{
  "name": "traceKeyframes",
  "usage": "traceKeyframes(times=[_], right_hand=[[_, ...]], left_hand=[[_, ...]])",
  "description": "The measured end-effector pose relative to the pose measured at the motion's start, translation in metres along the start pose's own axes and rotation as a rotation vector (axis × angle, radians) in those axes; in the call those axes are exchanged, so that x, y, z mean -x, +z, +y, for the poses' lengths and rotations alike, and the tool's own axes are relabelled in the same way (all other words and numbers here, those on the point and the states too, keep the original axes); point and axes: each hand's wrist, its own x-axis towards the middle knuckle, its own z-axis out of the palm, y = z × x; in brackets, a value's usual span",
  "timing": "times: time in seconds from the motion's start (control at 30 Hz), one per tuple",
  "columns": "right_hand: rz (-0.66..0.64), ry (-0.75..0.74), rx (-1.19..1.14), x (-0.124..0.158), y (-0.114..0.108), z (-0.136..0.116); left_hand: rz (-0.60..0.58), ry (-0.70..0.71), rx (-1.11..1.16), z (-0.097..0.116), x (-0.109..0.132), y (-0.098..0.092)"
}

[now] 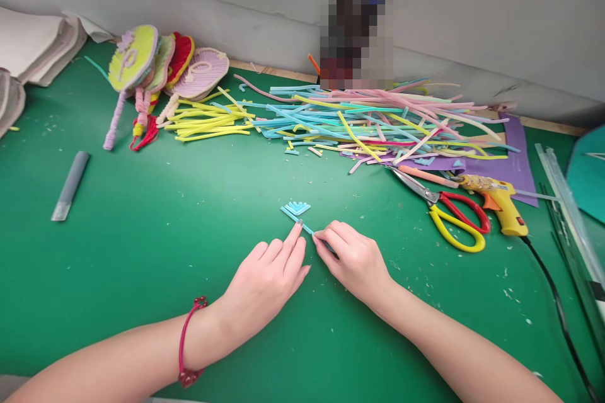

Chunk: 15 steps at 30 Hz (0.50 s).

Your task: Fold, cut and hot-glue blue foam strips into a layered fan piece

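A short light-blue pipe cleaner [290, 213] lies slanted on the green table. My left hand [265, 280] presses the index fingertip onto it, the other fingers stretched out and the thumb apart. At its lower right end, my right hand [352, 258] pinches it between thumb and index finger. Just beyond the strip sits a small fan-shaped piece [297, 208] of nested blue pipe-cleaner strips. Whether the strip touches that piece is hard to tell.
Loose coloured pipe cleaners [378, 116] are heaped at the back. Scissors [439, 204] and a yellow glue gun [505, 201] with a black cord lie right. Decorated pipe-cleaner fans [135, 60] rest back left, a grey flat-ended bar [70, 186] at left. Green table [142, 252] carries small scraps.
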Motion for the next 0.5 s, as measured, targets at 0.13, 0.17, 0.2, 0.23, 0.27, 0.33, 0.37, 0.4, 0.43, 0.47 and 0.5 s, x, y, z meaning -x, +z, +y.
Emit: traceKeyframes(times=[0.13,0.17,0.2,0.23,0.27,0.33,0.37,0.4,0.43,0.47,0.5], right_hand=[[0.002,0.004,0.004,0.001,0.000,0.000],[0.000,0.005,0.006,0.001,0.000,0.000],[-0.002,0.005,0.008,0.001,0.000,0.000],[-0.003,0.005,0.011,0.001,0.000,-0.001],[-0.005,0.005,0.015,0.001,0.000,-0.001],[-0.006,0.004,0.025,0.000,0.000,-0.001],[-0.007,0.003,0.030,0.000,0.000,-0.001],[-0.006,0.002,0.035,0.000,0.000,-0.001],[-0.007,0.002,0.038,0.000,0.000,-0.001],[-0.006,0.002,0.040,0.001,0.001,-0.002],[-0.003,0.001,0.043,0.001,0.001,-0.002]], left_hand=[[-0.031,-0.008,-0.003,-0.002,-0.001,0.004],[-0.036,-0.012,0.005,-0.002,-0.001,0.005],[-0.038,-0.017,0.015,-0.002,-0.001,0.005],[-0.035,-0.021,0.025,-0.002,-0.001,0.006],[-0.032,-0.026,0.034,-0.002,-0.001,0.007],[-0.028,-0.033,0.042,-0.002,-0.001,0.009],[-0.032,-0.035,0.045,-0.003,-0.002,0.010],[-0.037,-0.037,0.048,-0.003,-0.002,0.011],[-0.045,-0.040,0.054,-0.003,-0.002,0.012],[-0.050,-0.043,0.061,-0.004,-0.003,0.013],[-0.054,-0.043,0.070,-0.004,-0.003,0.014]])
